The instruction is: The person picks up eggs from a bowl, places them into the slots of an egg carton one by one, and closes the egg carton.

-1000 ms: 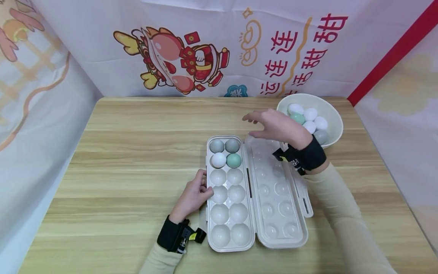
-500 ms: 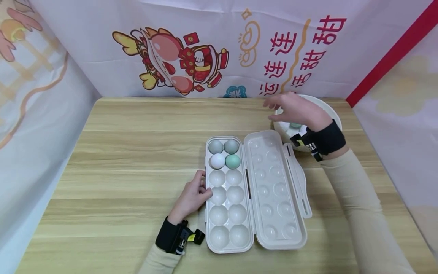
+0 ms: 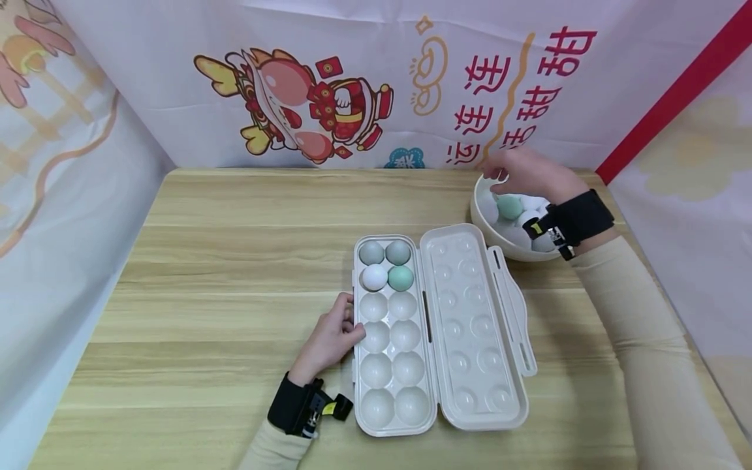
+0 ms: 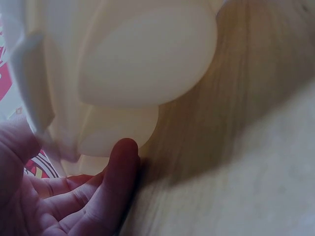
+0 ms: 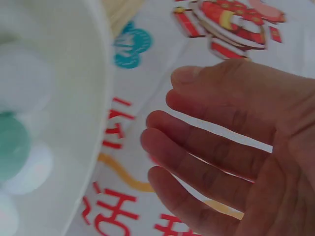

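Observation:
An egg box [image 3: 376,371] lies with its lid spread out to the right. Two grey-blue eggs [image 3: 397,252], a white egg [image 3: 375,277] and a green egg [image 3: 401,278] sit in its far two rows; the nearer cups are bare. My left hand [image 3: 329,339] grips the left edge, thumb over the rim; in the left wrist view its fingers [image 4: 123,162] bend against the outside of the cups. Over the white bowl [image 3: 499,243] hangs my right hand [image 3: 531,175], holding nothing. Its fingers [image 5: 192,162] are spread and lightly bent beside the bowl's wall in the right wrist view.
Inside the bowl are several white eggs and a green egg [image 3: 510,207], partly hidden by the right hand and wrist camera. The lid [image 3: 476,333] with its handle [image 3: 512,307] lies between egg box and bowl. A printed cloth [image 3: 329,26] hangs behind the wooden table [image 3: 223,261].
My right hand has moved from above the lid's far end to the right and back, over the bowl. My left hand has stayed at the egg box's edge.

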A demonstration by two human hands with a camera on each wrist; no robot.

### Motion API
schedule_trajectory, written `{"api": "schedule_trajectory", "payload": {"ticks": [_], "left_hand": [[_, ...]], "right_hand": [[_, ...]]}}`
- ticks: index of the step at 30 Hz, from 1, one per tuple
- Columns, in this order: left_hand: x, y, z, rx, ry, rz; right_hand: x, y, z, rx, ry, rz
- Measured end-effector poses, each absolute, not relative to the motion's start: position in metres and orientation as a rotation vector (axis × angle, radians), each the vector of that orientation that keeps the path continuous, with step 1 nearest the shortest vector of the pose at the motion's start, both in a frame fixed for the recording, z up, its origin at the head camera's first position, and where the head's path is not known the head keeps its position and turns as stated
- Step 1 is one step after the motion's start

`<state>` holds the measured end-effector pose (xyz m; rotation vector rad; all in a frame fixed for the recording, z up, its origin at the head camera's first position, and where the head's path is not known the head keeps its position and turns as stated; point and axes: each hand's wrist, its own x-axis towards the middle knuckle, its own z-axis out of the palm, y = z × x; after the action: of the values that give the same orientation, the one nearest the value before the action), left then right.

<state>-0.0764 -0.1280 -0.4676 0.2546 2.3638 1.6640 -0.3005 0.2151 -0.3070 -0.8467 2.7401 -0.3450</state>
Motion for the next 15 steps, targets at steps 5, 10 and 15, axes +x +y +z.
{"api": "schedule_trajectory", "payload": {"ticks": [5,10,15], "left_hand": [[-0.077,-0.129,-0.467,0.255,2.359,1.666],[-0.076,-0.128,-0.464,0.257,2.345,1.665],[-0.073,-0.125,-0.449,0.236,2.351,1.643]], "right_hand": [[-0.316,0.219,-0.320,-0.767,2.680,-0.140],[-0.324,0.226,-0.333,-0.645,2.577,-0.024],[-0.326,0.229,-0.343,-0.643,2.559,0.006]]}}
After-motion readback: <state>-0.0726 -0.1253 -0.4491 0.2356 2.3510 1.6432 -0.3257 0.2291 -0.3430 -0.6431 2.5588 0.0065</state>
